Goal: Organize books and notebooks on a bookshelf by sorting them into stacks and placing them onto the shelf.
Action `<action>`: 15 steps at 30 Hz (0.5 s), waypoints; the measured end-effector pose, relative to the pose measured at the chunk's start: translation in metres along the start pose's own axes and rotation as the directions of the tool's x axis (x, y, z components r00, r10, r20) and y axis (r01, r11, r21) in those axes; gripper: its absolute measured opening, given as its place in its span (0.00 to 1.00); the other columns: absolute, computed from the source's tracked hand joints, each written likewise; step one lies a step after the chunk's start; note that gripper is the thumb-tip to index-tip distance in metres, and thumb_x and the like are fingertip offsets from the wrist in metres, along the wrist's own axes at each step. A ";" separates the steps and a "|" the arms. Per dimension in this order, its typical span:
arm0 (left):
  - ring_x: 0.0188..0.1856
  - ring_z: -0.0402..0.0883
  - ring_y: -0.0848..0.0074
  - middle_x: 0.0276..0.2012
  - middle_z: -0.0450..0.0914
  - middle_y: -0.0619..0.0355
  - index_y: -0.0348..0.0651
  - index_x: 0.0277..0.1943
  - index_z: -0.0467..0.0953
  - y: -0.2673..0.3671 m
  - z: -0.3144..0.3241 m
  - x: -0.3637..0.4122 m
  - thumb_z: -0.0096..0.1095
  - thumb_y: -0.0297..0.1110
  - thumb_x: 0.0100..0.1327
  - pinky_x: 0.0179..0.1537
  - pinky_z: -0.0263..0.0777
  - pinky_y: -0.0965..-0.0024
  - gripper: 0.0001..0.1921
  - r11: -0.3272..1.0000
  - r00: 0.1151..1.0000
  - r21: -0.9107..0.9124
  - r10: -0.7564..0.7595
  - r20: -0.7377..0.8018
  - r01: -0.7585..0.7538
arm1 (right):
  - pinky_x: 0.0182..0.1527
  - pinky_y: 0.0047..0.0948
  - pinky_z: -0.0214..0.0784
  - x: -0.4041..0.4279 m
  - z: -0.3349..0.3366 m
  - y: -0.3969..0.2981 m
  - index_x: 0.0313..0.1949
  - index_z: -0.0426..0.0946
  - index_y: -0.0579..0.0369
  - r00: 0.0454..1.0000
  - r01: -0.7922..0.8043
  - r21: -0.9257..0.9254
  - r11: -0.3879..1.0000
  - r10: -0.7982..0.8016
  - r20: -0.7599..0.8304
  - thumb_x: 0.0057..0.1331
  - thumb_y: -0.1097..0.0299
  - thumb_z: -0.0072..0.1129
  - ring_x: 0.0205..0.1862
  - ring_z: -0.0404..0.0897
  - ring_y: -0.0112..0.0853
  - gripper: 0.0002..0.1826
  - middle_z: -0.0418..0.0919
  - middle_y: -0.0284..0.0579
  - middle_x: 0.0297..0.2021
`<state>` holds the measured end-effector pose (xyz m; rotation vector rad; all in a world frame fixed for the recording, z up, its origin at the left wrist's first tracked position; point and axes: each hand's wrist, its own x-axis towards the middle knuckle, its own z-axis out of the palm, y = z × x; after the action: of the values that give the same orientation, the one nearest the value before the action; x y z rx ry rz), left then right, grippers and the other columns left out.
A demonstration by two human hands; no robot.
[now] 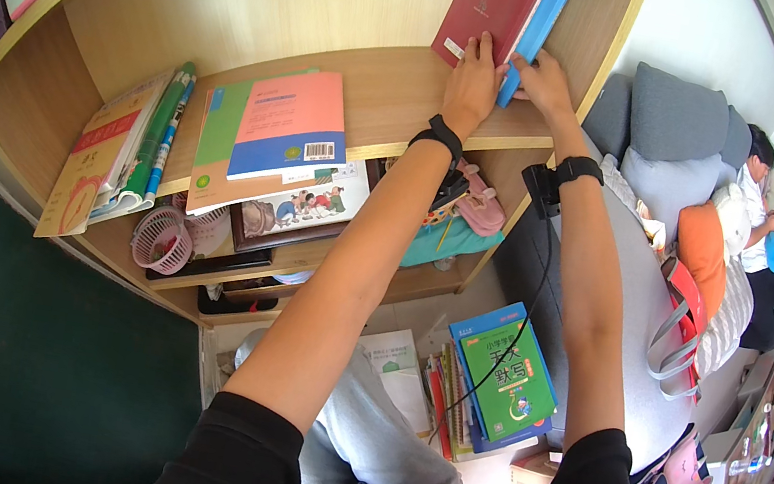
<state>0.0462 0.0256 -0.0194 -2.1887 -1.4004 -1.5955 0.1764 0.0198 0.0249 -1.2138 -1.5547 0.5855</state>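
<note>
A dark red hardcover book (pixel 489 3) leans at the right end of the wooden shelf. Against it stands a blue book or folder (pixel 540 31), beside the shelf's side panel. My left hand (pixel 475 81) lies on the lower part of the red cover, its fingers spread and its thumb by the book's edge. My right hand (pixel 547 85) grips the lower part of the blue one from the right, thumb at its near edge. Some right fingers are hidden behind it. Both wrists wear black straps with small devices.
Workbooks (pixel 292 124) overhang the shelf's front edge, left of them upright books (pixel 117 146). Below are a pink basket (pixel 162 237), a framed picture (pixel 301 209) and a pink pouch (pixel 480 204). Stacked books (pixel 506 379) stand on the floor by a grey sofa (pixel 626 288). A person sits at right.
</note>
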 end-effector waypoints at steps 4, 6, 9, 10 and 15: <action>0.56 0.72 0.42 0.61 0.64 0.30 0.31 0.66 0.54 0.000 0.002 0.001 0.52 0.40 0.68 0.54 0.70 0.53 0.30 1.000 1.000 0.016 0.006 -0.011 -0.006 | 0.34 0.33 0.82 -0.001 0.001 -0.003 0.50 0.75 0.64 1.000 0.006 -0.028 1.000 -0.006 -0.010 0.66 0.63 0.54 0.35 0.84 0.36 0.18 0.82 0.52 0.36; 0.56 0.71 0.42 0.61 0.63 0.30 0.30 0.66 0.54 0.000 0.002 0.001 0.52 0.40 0.68 0.55 0.70 0.53 0.30 1.000 1.000 0.017 0.004 -0.016 -0.004 | 0.33 0.33 0.82 -0.002 0.003 -0.004 0.49 0.74 0.64 1.000 0.002 -0.035 0.999 -0.002 -0.011 0.66 0.63 0.55 0.35 0.84 0.36 0.18 0.82 0.53 0.36; 0.57 0.70 0.42 0.61 0.63 0.31 0.30 0.66 0.54 0.000 0.001 0.000 0.53 0.40 0.68 0.56 0.68 0.53 0.31 1.000 1.000 0.020 -0.015 -0.012 0.015 | 0.32 0.33 0.81 -0.002 0.004 -0.004 0.49 0.74 0.65 1.000 0.007 -0.055 0.998 -0.008 -0.017 0.66 0.62 0.55 0.34 0.84 0.37 0.18 0.82 0.54 0.35; 0.57 0.70 0.42 0.61 0.63 0.31 0.29 0.66 0.54 0.002 0.001 0.000 0.53 0.40 0.68 0.57 0.68 0.53 0.31 0.999 0.999 0.021 -0.032 -0.004 0.032 | 0.31 0.33 0.81 -0.001 0.004 -0.001 0.48 0.74 0.65 1.000 0.014 -0.069 0.997 -0.016 -0.023 0.66 0.62 0.55 0.33 0.84 0.38 0.18 0.82 0.55 0.35; 0.55 0.71 0.42 0.60 0.64 0.32 0.29 0.66 0.54 0.002 -0.002 0.000 0.54 0.40 0.67 0.56 0.68 0.53 0.32 1.000 1.000 0.011 -0.025 -0.010 0.025 | 0.32 0.35 0.80 -0.002 0.008 0.004 0.47 0.74 0.65 0.997 0.027 -0.098 0.995 -0.033 -0.067 0.66 0.62 0.55 0.33 0.84 0.41 0.18 0.82 0.58 0.34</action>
<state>0.0459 0.0233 -0.0180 -2.1627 -1.4355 -1.6009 0.1707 0.0214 0.0177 -1.2680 -1.5557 0.4489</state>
